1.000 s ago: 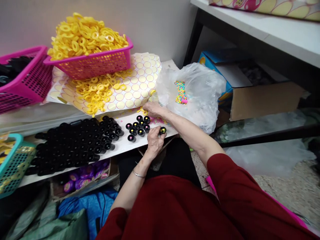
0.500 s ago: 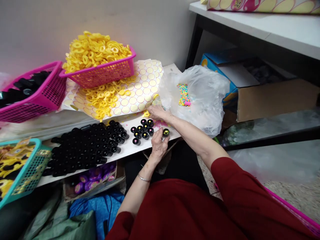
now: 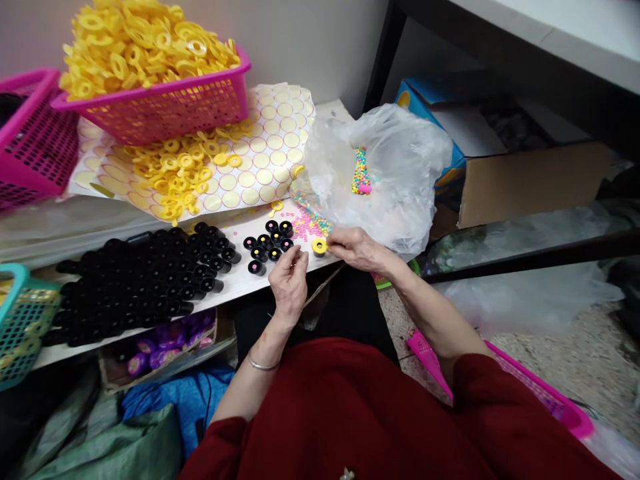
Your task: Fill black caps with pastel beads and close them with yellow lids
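My right hand [image 3: 356, 248] pinches a yellow ring [image 3: 319, 247] just above the front edge of the white board [image 3: 240, 285]. My left hand [image 3: 289, 283] is right beside it, fingers curled into a pinch; what they hold is hidden. To its left stands a small cluster of black caps with coloured centres [image 3: 267, 243]. Behind the ring lie loose pink beads [image 3: 306, 227]. A large block of black caps [image 3: 145, 280] fills the board's left part.
A clear plastic bag of coloured beads [image 3: 361, 172] lies behind my right hand. A pink basket of yellow rings [image 3: 165, 110] stands over a sticker sheet with loose rings [image 3: 185, 167]. Another pink basket [image 3: 30, 143], a teal basket [image 3: 23, 320] and a cardboard box [image 3: 525, 187] surround the board.
My right hand has drawn back from the far bead pile to the board's front edge and now pinches a yellow ring. My left hand shifted slightly left, off the black cap.
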The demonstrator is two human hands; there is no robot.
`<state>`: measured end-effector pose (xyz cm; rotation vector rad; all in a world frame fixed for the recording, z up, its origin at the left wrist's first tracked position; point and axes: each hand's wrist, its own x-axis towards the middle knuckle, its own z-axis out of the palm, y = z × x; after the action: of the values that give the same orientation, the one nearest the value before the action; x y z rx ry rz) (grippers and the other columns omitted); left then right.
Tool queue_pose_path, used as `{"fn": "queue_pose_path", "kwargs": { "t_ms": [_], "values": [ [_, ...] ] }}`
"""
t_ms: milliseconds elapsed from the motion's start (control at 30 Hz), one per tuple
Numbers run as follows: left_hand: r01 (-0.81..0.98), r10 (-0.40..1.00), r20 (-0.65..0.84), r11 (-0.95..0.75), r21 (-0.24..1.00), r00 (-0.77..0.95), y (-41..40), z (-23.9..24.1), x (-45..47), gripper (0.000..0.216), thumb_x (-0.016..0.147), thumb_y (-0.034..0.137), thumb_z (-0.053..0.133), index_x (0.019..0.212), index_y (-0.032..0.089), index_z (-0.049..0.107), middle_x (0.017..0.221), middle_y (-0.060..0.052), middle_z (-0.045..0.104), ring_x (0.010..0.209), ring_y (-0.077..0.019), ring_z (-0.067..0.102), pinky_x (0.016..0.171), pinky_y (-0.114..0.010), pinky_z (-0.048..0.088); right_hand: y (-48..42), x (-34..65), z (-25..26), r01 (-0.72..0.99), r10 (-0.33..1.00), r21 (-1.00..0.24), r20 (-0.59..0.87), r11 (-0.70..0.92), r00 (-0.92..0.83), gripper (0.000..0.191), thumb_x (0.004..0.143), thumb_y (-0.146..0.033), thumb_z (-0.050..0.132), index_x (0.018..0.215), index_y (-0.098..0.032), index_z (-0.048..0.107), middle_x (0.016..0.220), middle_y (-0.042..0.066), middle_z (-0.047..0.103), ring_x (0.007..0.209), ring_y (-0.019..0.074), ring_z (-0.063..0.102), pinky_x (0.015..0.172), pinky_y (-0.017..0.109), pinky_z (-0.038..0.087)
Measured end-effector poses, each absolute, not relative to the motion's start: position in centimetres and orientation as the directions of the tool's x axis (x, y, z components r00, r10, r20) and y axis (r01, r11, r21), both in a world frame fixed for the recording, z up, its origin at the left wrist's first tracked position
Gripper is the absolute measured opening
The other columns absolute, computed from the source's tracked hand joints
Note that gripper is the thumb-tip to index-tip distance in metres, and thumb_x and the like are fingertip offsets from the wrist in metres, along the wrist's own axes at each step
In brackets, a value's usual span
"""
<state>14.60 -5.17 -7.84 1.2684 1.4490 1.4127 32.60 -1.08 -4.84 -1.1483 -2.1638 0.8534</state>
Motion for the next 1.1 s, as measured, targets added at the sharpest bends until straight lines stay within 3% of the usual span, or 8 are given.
{"fn": "queue_pose_path", "kwargs": {
  "t_ms": [133,233,333,500,700,800,933,1100],
  "values": [
    [-0.012,0.981,-0.183,0.182,0.983,-0.067,-5.1,-6.8,15.1,0.034,0.065,0.039,0.076,0.088,0.014,0.074,0.060,0.001,0.060,0.051,-0.0069,0.049,0.051,-0.020,0.041,-3.9,32.3,-6.0,0.457,0.835,-0.759,0.200,0.463,-0.513,0.016,0.088,-0.019,0.045,0.078,-0.018,0.058,0.070,0.000,0.053,0.067,0.0128,0.047,0.066,0.026,0.038],
    [-0.096,0.969,-0.247,0.243,0.965,-0.027,-5.0,-6.8,15.3,0.029,0.060,0.035,0.079,0.078,0.013,0.073,0.056,0.002,0.059,0.045,-0.0044,0.044,0.043,-0.018,0.035,-5.0,31.8,-6.8,0.418,0.874,-0.801,0.250,0.429,-0.417,0.009,0.087,-0.023,0.054,0.091,-0.017,0.059,0.080,0.002,0.056,0.073,0.0142,0.051,0.068,0.027,0.041],
    [-0.182,0.967,-0.249,0.236,0.955,-0.053,-4.8,-7.0,15.7,0.028,0.056,0.032,0.081,0.072,0.013,0.071,0.056,0.002,0.060,0.042,-0.0027,0.041,0.039,-0.017,0.031,-5.3,31.2,-7.5,0.400,0.879,-0.794,0.340,0.458,-0.334,0.024,0.083,-0.031,0.064,0.101,-0.017,0.058,0.092,0.006,0.059,0.085,0.0179,0.054,0.076,0.030,0.044],
    [-0.250,0.971,-0.216,0.186,0.950,-0.098,-3.9,-6.9,16.4,0.030,0.053,0.032,0.083,0.070,0.012,0.069,0.056,0.002,0.060,0.041,-0.0018,0.040,0.038,-0.017,0.028,-4.2,30.7,-7.8,0.447,0.856,-0.734,0.391,0.512,-0.339,0.012,0.090,-0.029,0.054,0.093,-0.018,0.058,0.084,0.005,0.057,0.079,0.0171,0.052,0.074,0.030,0.042],
    [-0.250,0.964,-0.208,0.164,0.954,-0.164,-2.5,-8.1,16.4,0.034,0.052,0.031,0.082,0.075,0.012,0.066,0.059,0.003,0.057,0.048,-0.0047,0.048,0.044,-0.018,0.035,-2.2,30.9,-9.1,0.492,0.866,-0.713,0.409,0.499,-0.286,0.015,0.091,-0.025,0.045,0.082,-0.019,0.056,0.073,0.002,0.052,0.070,0.0159,0.049,0.068,0.028,0.040],
    [-0.243,0.958,-0.220,0.173,0.954,-0.182,-2.2,-8.9,16.7,0.034,0.052,0.031,0.080,0.076,0.012,0.064,0.060,0.003,0.057,0.048,-0.0046,0.047,0.046,-0.019,0.037,-2.2,30.4,-9.7,0.501,0.891,-0.747,0.437,0.437,-0.126,0.014,0.091,-0.024,0.044,0.087,-0.020,0.056,0.079,0.004,0.055,0.076,0.0170,0.053,0.071,0.030,0.043],
    [-0.162,0.944,-0.120,0.072,0.984,-0.308,-2.4,-9.5,16.7,0.029,0.057,0.030,0.077,0.077,0.013,0.065,0.062,0.003,0.057,0.052,-0.0054,0.049,0.049,-0.019,0.039,-3.2,30.0,-10.5,0.547,0.861,-0.784,0.466,0.295,0.204,0.013,0.091,-0.027,0.043,0.092,-0.020,0.054,0.084,0.005,0.055,0.077,0.0173,0.054,0.071,0.031,0.044],
    [-0.067,0.944,-0.042,0.022,0.998,-0.326,-3.1,-9.7,15.9,0.026,0.061,0.030,0.076,0.080,0.014,0.068,0.064,0.002,0.060,0.054,-0.0070,0.052,0.051,-0.020,0.042,-4.5,30.6,-11.1,0.550,0.852,-0.809,0.427,0.210,0.303,0.011,0.089,-0.029,0.047,0.095,-0.021,0.052,0.091,0.006,0.054,0.066,0.0141,0.051,0.066,0.031,0.045]
  ]
}}
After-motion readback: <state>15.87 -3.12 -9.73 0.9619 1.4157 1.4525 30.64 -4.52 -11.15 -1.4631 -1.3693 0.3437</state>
